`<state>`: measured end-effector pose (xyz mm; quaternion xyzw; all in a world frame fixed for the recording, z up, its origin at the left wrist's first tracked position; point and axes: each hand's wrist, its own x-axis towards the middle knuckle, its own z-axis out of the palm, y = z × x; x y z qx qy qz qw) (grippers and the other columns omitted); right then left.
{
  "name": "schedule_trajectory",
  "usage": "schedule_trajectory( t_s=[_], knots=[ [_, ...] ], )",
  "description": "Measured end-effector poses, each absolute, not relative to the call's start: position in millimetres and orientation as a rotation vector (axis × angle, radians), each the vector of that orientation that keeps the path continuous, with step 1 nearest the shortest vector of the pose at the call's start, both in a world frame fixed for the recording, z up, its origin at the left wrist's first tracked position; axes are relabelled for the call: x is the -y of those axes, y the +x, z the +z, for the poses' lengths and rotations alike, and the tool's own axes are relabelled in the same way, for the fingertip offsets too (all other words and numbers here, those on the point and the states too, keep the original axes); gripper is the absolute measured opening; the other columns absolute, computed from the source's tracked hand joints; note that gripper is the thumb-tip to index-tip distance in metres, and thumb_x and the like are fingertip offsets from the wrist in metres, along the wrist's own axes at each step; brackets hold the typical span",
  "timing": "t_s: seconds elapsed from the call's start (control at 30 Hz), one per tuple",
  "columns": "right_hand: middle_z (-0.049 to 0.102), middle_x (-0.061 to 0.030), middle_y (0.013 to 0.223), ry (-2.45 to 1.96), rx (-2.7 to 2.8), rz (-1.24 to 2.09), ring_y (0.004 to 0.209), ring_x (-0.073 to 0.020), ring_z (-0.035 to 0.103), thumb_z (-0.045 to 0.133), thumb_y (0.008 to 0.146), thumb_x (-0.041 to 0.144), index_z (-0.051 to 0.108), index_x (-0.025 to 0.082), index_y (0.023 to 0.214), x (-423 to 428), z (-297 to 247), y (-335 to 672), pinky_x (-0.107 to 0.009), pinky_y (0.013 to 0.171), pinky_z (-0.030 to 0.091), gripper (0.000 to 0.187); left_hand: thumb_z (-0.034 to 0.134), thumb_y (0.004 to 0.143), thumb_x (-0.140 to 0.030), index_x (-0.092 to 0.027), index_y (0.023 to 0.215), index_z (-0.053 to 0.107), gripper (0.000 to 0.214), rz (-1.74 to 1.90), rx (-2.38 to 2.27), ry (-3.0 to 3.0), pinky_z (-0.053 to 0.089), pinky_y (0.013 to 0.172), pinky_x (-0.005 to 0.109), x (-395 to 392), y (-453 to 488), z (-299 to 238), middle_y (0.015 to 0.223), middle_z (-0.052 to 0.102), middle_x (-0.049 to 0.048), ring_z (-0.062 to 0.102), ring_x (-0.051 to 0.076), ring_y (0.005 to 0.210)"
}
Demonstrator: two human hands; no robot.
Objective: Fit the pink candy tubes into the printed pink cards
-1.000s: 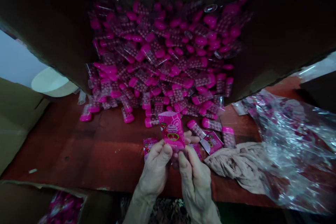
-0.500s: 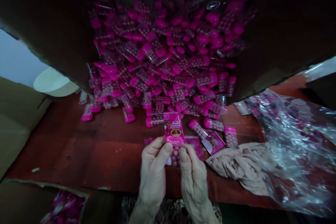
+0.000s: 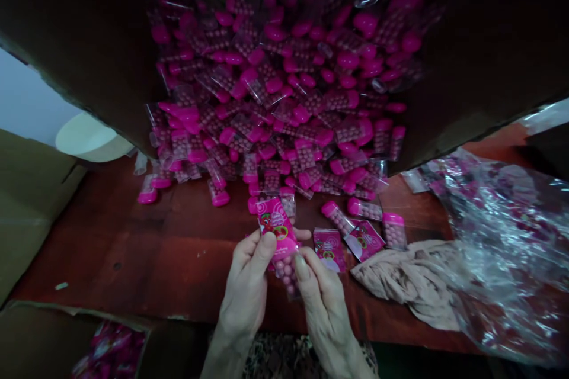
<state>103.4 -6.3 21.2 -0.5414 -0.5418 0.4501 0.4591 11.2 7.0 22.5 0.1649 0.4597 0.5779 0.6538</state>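
Observation:
Both my hands hold a small clear candy container [image 3: 287, 277] filled with pink balls, tilted, with a printed pink strawberry label [image 3: 278, 231] over its upper part. My left hand [image 3: 249, 269] grips the label side, the thumb pressed on the label's left edge. My right hand [image 3: 320, 293] pinches the container's right side near the label's lower edge, its thumb on the front. Just right of the hands lie a small stack of pink labels [image 3: 329, 249] and another label [image 3: 364, 241]. Whether the held label is stuck down or a sleeve, I cannot tell.
A heap of pink-capped candy containers [image 3: 275, 112] spills from a large cardboard box [image 3: 84, 41] onto the red table [image 3: 164, 249]. At the right are a crumpled cloth [image 3: 409, 278] and clear plastic bags [image 3: 511, 249]. A lower box [image 3: 111, 349] holds pink packs; a white round tub [image 3: 91, 139] stands left.
Both hands have shifted slightly left and down with the candy container. The container and label have turned from upright to a slant, top leaning left. The label stack is now more exposed.

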Motion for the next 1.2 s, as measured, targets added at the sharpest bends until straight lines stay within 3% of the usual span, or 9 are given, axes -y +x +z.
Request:
schedule_trajectory(
  t_s=[0.37, 0.63, 0.77, 0.9, 1.0, 1.13, 1.2],
  knots=[
    [0.054, 0.0043, 0.052, -1.322, 1.439, 1.099, 0.041, -0.0094, 0.052, 0.032, 0.095, 0.028, 0.054, 0.021, 0.080, 24, 10, 105, -0.019, 0.040, 0.036, 0.027, 0.054, 0.080, -0.044, -0.015, 0.086, 0.073, 0.035, 1.289, -1.229, 0.475, 0.042, 0.093, 0.040, 9, 17, 10, 0.097, 0.072, 0.0124, 0.061, 0.028, 0.100],
    [0.061, 0.0013, 0.063, -1.225, 1.459, 1.190, 0.052, -0.0096, 0.058, 0.030, 0.096, 0.025, 0.055, 0.018, 0.093, 8, -9, 102, -0.017, 0.052, 0.045, 0.026, 0.057, 0.078, -0.046, -0.014, 0.092, 0.071, 0.037, 1.350, -0.975, 0.255, 0.044, 0.090, 0.043, 5, 13, 10, 0.098, 0.071, 0.0142, 0.061, 0.029, 0.100],
    [0.059, 0.0016, 0.056, -1.289, 1.475, 1.054, 0.045, -0.0107, 0.055, 0.031, 0.095, 0.026, 0.055, 0.018, 0.088, 9, -10, 98, -0.019, 0.043, 0.041, 0.027, 0.060, 0.078, -0.037, -0.016, 0.087, 0.072, 0.026, 1.360, -0.975, 0.261, 0.044, 0.090, 0.042, 3, 20, 11, 0.099, 0.071, 0.0133, 0.061, 0.028, 0.101],
    [0.062, -0.0009, 0.059, -1.333, 1.430, 0.970, 0.045, -0.0128, 0.057, 0.032, 0.095, 0.029, 0.056, 0.017, 0.100, 14, -9, 98, -0.021, 0.042, 0.042, 0.027, 0.060, 0.078, -0.039, -0.017, 0.091, 0.072, 0.028, 1.402, -1.037, 0.256, 0.044, 0.090, 0.040, 10, 29, 5, 0.105, 0.069, 0.0131, 0.060, 0.027, 0.103],
    [0.064, -0.0005, 0.065, -1.319, 1.373, 1.105, 0.049, -0.0119, 0.058, 0.035, 0.095, 0.032, 0.057, 0.019, 0.101, 16, -8, 101, -0.019, 0.047, 0.046, 0.026, 0.062, 0.076, -0.040, -0.017, 0.089, 0.072, 0.028, 1.423, -1.019, 0.242, 0.045, 0.089, 0.038, 10, 27, 5, 0.104, 0.069, 0.0131, 0.061, 0.027, 0.101],
    [0.067, -0.0031, 0.082, -1.213, 1.432, 1.305, 0.071, -0.0148, 0.064, 0.043, 0.091, 0.037, 0.056, 0.019, 0.107, 14, -5, 104, -0.022, 0.062, 0.051, 0.027, 0.059, 0.079, -0.041, -0.015, 0.086, 0.071, 0.030, 1.433, -1.062, 0.157, 0.050, 0.081, 0.036, 2, 15, 9, 0.097, 0.071, 0.0135, 0.065, 0.024, 0.090],
    [0.065, -0.0011, 0.073, -1.213, 1.470, 1.345, 0.063, -0.0128, 0.062, 0.043, 0.092, 0.033, 0.057, 0.018, 0.101, 14, -5, 104, -0.020, 0.056, 0.049, 0.023, 0.059, 0.078, -0.041, -0.014, 0.085, 0.071, 0.031, 1.442, -1.094, 0.152, 0.051, 0.077, 0.035, -1, 11, 10, 0.094, 0.072, 0.0133, 0.066, 0.023, 0.085]
  ],
)
